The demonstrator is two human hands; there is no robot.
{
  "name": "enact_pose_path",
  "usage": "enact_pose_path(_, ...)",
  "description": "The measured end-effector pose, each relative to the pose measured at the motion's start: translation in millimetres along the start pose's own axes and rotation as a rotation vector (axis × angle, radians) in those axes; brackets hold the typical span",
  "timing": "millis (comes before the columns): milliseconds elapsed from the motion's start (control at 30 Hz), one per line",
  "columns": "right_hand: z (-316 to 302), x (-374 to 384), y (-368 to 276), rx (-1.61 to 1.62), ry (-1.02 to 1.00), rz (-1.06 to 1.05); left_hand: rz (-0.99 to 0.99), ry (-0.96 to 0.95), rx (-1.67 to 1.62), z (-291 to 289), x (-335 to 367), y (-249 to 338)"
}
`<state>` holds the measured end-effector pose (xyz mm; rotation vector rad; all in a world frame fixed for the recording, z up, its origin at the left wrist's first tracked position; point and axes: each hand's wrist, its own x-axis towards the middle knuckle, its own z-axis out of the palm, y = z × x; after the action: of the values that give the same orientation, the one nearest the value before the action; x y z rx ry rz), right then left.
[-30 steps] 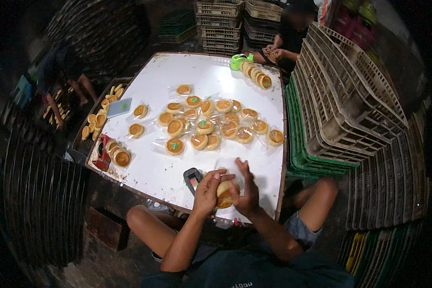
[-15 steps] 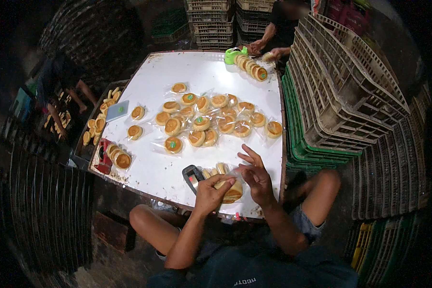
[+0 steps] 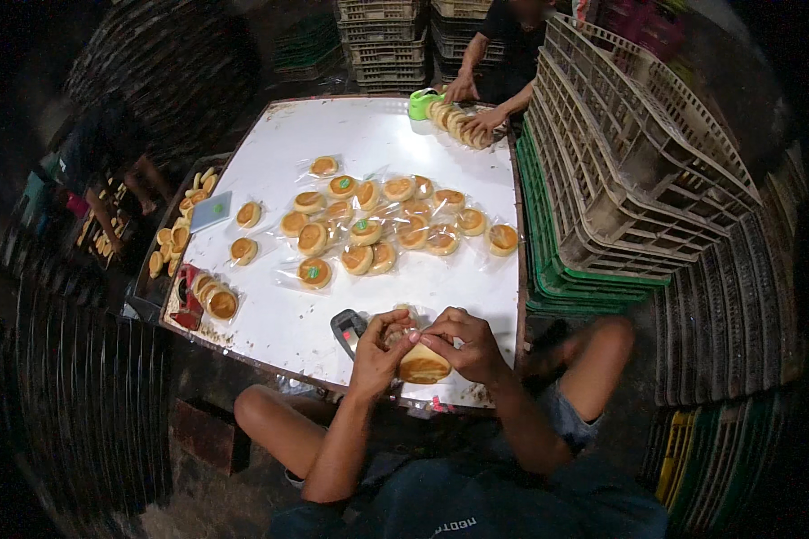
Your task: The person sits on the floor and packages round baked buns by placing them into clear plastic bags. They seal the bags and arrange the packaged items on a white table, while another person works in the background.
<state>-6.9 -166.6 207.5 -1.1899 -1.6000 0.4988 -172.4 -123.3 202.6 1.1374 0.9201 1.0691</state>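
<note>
Near the front edge of the white table, my left hand (image 3: pixel 383 353) and my right hand (image 3: pixel 469 347) meet above a round, browned bun (image 3: pixel 424 366). Thumb and fingers of each hand are pinched together on what looks like the clear plastic bag around this bun. More pale buns behind my hands are mostly hidden. Just left of my left hand stands a dark grey tape dispenser (image 3: pixel 343 323). Farther up the table lies a loose group of bagged buns (image 3: pixel 366 232), a few with small green labels.
A white table (image 3: pixel 269 310) carries a row of buns (image 3: pixel 219 302) beside a red holder at left. A co-worker's hands (image 3: pixel 487 121) touch buns near a green tape dispenser (image 3: pixel 422 103). Stacked crates (image 3: pixel 620 171) rise at right; a pale blue box lid (image 3: pixel 211 210) lies at the left edge.
My right hand has come down and in, from raised with spread fingers to pinching beside my left. The co-worker's hands have moved onto the row of buns.
</note>
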Motion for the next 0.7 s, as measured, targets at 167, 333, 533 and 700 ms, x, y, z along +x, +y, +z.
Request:
enact_pose_path(167,11,-11,4,-0.139,0.059,0.199,-0.34,-0.218,0.126,-19,9,-6)
enact_pose_path(333,45,-28,26,0.211,-0.06,0.526,0.066,0.061,0.41,-11,3,-17)
enact_pose_path(533,87,-51,37,0.975,-0.006,0.684,0.317,0.241,0.223,-20,5,-25)
enact_pose_path(700,93,-21,28,0.824,0.161,0.488,-0.396,-0.068,-0.545,-25,2,-10)
